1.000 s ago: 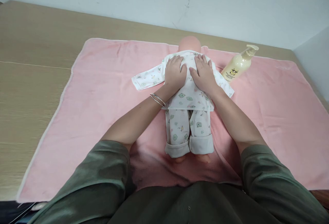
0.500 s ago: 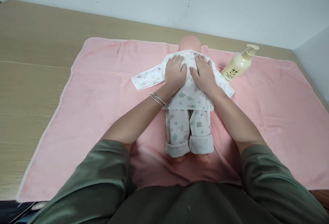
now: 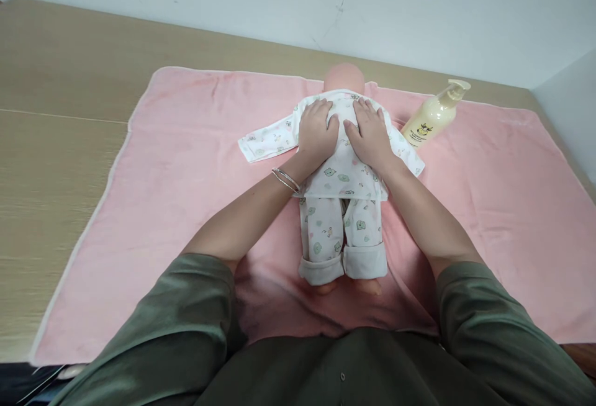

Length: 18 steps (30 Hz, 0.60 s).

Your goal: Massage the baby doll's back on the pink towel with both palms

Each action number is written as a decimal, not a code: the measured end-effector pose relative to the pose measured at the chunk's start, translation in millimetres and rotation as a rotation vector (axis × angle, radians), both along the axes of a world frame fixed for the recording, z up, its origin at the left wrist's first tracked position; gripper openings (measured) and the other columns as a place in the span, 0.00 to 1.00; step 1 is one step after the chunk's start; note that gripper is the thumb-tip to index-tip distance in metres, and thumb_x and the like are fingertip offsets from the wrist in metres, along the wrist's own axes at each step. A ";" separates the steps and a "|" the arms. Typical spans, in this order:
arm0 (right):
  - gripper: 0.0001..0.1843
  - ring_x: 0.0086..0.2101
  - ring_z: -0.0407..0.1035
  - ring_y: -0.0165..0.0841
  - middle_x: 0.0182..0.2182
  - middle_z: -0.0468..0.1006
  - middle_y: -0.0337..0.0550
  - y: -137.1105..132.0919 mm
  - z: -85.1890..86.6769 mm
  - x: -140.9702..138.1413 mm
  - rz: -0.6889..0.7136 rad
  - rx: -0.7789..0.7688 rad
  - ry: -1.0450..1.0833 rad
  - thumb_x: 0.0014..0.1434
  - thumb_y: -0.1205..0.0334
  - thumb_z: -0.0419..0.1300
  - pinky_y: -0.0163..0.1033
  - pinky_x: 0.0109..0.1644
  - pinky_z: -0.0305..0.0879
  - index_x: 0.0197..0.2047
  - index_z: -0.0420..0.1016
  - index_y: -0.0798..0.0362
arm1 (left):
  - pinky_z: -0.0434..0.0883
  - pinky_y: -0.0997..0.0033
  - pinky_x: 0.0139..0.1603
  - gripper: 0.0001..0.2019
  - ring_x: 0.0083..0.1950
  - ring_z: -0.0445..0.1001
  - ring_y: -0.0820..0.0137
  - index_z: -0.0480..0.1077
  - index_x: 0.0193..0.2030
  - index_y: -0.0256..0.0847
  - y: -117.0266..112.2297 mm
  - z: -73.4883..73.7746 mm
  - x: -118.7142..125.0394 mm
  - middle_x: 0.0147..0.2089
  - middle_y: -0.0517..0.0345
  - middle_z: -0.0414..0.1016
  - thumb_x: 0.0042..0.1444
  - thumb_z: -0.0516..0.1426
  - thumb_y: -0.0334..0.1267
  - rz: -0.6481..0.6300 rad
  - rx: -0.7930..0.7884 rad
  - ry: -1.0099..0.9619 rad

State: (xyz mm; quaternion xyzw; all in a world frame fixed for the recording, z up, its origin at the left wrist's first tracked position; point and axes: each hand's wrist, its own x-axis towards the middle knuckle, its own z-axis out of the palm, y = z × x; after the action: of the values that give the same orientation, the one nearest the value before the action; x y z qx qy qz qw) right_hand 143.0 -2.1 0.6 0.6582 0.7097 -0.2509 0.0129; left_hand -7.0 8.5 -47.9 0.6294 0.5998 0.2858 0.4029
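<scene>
A baby doll (image 3: pixel 343 173) in a white printed top and trousers lies on a pink blanket (image 3: pixel 186 164), its head at the far end and its feet towards me. The back of its bald head shows, so it seems to be face down. Flat on the left part of its upper back rests my left hand (image 3: pixel 318 130), fingers stretched out. My right hand (image 3: pixel 370 130) lies open in the same way on the right part. Both palms touch the top's cloth, thumbs pointing towards each other. The doll's left-hand sleeve spreads out sideways, and the trouser cuffs are rolled up.
A cream pump bottle (image 3: pixel 431 117) with a cow picture lies tilted on the blanket, right of the doll's shoulder. Beneath the blanket is a wooden table (image 3: pixel 60 120). A white wall (image 3: pixel 233 2) with a crack runs along the far edge.
</scene>
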 end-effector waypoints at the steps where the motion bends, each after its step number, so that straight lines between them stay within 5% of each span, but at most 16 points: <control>1: 0.35 0.72 0.45 0.47 0.72 0.53 0.52 -0.1 -0.7 0.4 -0.001 0.001 0.005 0.71 0.44 0.38 0.64 0.75 0.39 0.73 0.53 0.54 | 0.57 0.54 0.76 0.21 0.70 0.65 0.60 0.71 0.58 0.42 0.0 0.2 -0.1 0.65 0.50 0.72 0.62 0.48 0.41 0.000 -0.001 -0.002; 12: 0.33 0.72 0.43 0.49 0.72 0.51 0.57 0.4 12.2 -7.7 -0.016 -0.060 -0.064 0.71 0.51 0.40 0.64 0.75 0.40 0.73 0.51 0.62 | 0.56 0.55 0.77 0.21 0.70 0.65 0.59 0.70 0.59 0.39 2.9 1.6 -1.6 0.66 0.46 0.70 0.63 0.48 0.41 -0.047 -0.025 0.023; 18: 0.32 0.70 0.48 0.53 0.70 0.56 0.61 -19.0 28.9 -29.8 -0.006 -0.018 -0.061 0.67 0.62 0.42 0.63 0.73 0.48 0.71 0.55 0.67 | 0.50 0.48 0.78 0.24 0.73 0.61 0.57 0.69 0.62 0.44 12.9 -12.1 -10.5 0.69 0.47 0.67 0.64 0.51 0.51 -0.130 -0.047 0.008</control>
State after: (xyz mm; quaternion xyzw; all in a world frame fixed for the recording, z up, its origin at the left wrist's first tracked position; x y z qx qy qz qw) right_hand 113.3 -21.1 29.5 0.6676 0.7046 -0.2372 0.0396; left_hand -17.6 21.4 -60.1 0.6586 0.5656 0.2425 0.4331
